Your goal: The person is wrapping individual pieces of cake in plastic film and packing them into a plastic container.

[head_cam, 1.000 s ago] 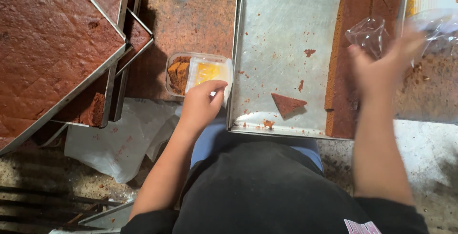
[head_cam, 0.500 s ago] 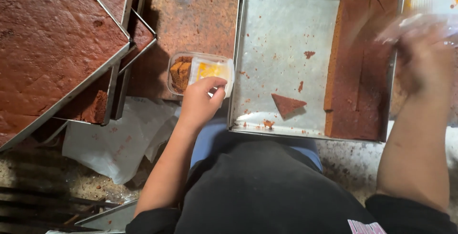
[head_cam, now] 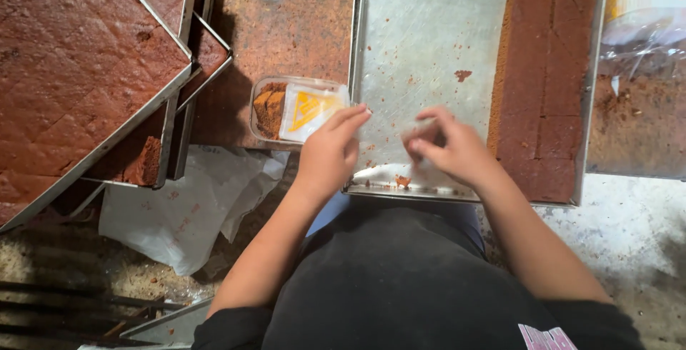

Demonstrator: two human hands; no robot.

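Bare metal, scuffed and dotted with brown crumbs, forms the large square baking tray (head_cam: 429,57) at upper centre of the frame. Along its right wall lies a strip of dark brown cake (head_cam: 543,86), matte and porous, scored into rectangular blocks.

Right hand (head_cam: 454,151) sits over the tray's lower edge, wrist bent inward, fingers (head_cam: 429,118) curled narrow around a small clear film or wrapper; the item is blurred and cannot be identified with certainty.

Left hand (head_cam: 330,151) lies at the tray's lower left corner, forearm rising from lower centre, fingers extended and close together, tips touching the tray rim; whether they also grip the film cannot be told.

Just left of that hand stands a small clear plastic tub (head_cam: 268,107) with rounded corners, holding brown cake pieces and a white-and-yellow label.

Upper left: stacked metal trays (head_cam: 179,107) filled with uncut brown slab cake (head_cam: 64,71).

Lower left: crumpled white paper (head_cam: 179,207) on the gritty, crumb-strewn desk (head_cam: 629,221).
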